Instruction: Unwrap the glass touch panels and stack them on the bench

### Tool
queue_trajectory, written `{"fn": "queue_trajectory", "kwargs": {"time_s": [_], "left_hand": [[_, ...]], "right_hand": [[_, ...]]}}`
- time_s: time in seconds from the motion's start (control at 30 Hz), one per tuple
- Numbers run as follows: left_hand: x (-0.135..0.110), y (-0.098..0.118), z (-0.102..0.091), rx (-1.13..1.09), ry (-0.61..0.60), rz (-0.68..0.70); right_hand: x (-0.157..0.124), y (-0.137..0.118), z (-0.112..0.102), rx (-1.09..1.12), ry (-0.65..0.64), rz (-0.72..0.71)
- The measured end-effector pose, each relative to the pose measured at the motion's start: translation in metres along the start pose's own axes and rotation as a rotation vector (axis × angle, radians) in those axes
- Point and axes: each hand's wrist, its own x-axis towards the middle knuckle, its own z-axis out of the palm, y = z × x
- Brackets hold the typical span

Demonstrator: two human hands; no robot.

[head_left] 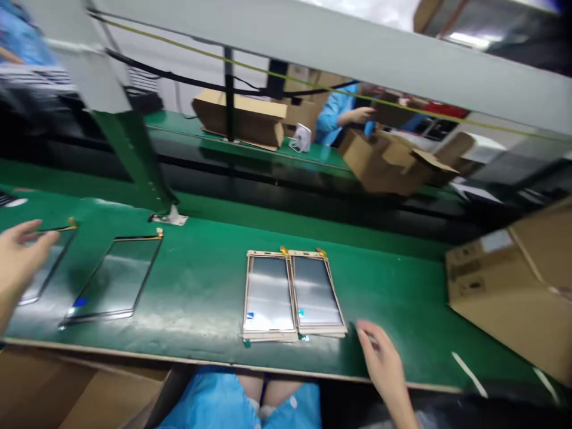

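At the far left, my left hand point(22, 256) is over a thin black-framed glass touch panel point(49, 268); its thumb and finger are apart, and whether it touches the panel is unclear. Just right of it lies a second black-framed touch panel point(116, 277) with a blue tab at its lower corner. Two stacks of pale-framed screens stand side by side in the middle, the left stack point(269, 292) and the right stack point(316, 292), each with an orange flex tail on top. My right hand point(382, 357), loosely bent and holding nothing visible, is beside the right stack's lower corner.
A green bench top point(201, 286) carries all this. On the right stands a large cardboard box point(504, 286); a metal post point(134, 143) rises at the left. Behind, a co-worker's blue sleeve point(330, 116) reaches toward an open carton point(388, 158). Another carton point(75, 387) sits below the front edge.
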Motion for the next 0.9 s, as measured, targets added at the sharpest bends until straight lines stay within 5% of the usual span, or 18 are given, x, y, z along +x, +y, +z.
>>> {"fn": "queue_trajectory", "kwargs": {"time_s": [0.07, 0.1, 0.17, 0.2, 0.23, 0.27, 0.43, 0.9], "left_hand": [[-0.035, 0.047, 0.047, -0.339, -0.098, 0.125], [-0.058, 0.072, 0.073, -0.575, -0.367, 0.169], [-0.107, 0.120, 0.125, -0.813, -0.836, 0.107], [-0.130, 0.142, 0.149, -0.839, -0.980, 0.057], [-0.148, 0.161, 0.170, -0.961, -1.134, -0.138], [-0.162, 0.176, 0.188, -0.986, -1.172, -0.193], [-0.179, 0.211, 0.235, -1.055, -1.096, -0.322], [-0.166, 0.227, 0.246, -0.966, -1.039, -0.295]], "right_hand": [[0.023, 0.002, 0.017, -0.016, 0.005, 0.049], [0.034, 0.002, 0.025, -0.024, 0.005, 0.065], [0.052, 0.001, 0.039, -0.039, -0.016, 0.084], [0.058, 0.000, 0.044, -0.046, -0.033, 0.089], [0.062, -0.001, 0.048, -0.053, -0.051, 0.093], [0.064, -0.002, 0.050, -0.059, -0.067, 0.095], [0.063, -0.007, 0.050, -0.070, -0.088, 0.109], [0.052, -0.017, 0.051, -0.004, -0.060, 0.173]]}}
